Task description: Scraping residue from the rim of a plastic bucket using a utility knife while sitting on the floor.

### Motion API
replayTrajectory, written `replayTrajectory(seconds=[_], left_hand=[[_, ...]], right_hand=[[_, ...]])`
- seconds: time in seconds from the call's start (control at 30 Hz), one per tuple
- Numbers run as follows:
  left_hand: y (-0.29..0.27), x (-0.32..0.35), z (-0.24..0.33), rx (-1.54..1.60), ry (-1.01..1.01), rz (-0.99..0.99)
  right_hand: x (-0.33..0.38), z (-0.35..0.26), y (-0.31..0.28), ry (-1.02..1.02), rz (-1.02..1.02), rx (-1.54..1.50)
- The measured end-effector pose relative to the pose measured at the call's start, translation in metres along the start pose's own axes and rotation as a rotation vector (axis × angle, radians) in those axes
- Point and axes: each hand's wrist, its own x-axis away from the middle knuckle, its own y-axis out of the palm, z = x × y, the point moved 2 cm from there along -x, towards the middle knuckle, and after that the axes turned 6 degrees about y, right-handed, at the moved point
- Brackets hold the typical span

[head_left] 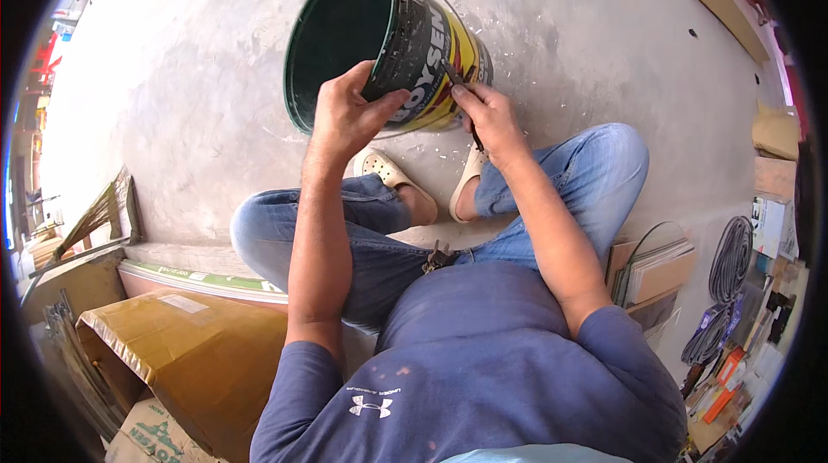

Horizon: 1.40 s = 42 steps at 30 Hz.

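Resting tilted on a grey concrete floor [198, 92], a round, green-lined, black-and-yellow bucket [431, 66] has its rim clasped by the left hand [352, 113]; the right hand [493, 119] grips a slim dark tool [453, 74] at the bucket's outer wall.

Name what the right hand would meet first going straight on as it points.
The bucket, on its labelled outer wall, with the dark tool in the right hand leading. The tip may be touching; depth is unclear.
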Motion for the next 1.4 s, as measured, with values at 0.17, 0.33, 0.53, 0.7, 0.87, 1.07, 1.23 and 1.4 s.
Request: replayTrajectory(seconds=[0.17, 0.33, 0.53, 0.7, 0.87, 1.07, 1.23, 1.4], left_hand=[[-0.017, -0.001, 0.006, -0.165, -0.159, -0.147], [-0.006, -0.016, -0.041, -0.348, -0.234, -0.145], [0.0, -0.015, -0.035, -0.393, -0.233, -0.245], [-0.001, -0.01, -0.039, -0.175, -0.042, -0.167], [0.02, -0.021, -0.037, -0.273, -0.073, -0.218], [0.036, -0.013, -0.031, -0.194, -0.056, -0.061], [0.025, -0.006, -0.04, -0.15, -0.035, 0.028], [0.031, -0.01, -0.032, 0.041, -0.145, 0.038]], right_hand=[[-0.007, 0.002, -0.009, 0.031, 0.027, -0.189], [-0.008, 0.004, -0.003, -0.002, -0.078, -0.265], [-0.002, -0.003, 0.003, -0.138, 0.097, -0.071], [0.005, -0.024, 0.004, -0.103, -0.01, 0.084], [0.005, -0.033, 0.02, -0.088, -0.006, 0.151], [-0.024, -0.023, 0.022, -0.129, 0.017, 0.089], [-0.003, -0.041, 0.03, -0.12, -0.126, 0.129], [0.005, -0.023, 0.038, -0.245, -0.094, 0.092]])
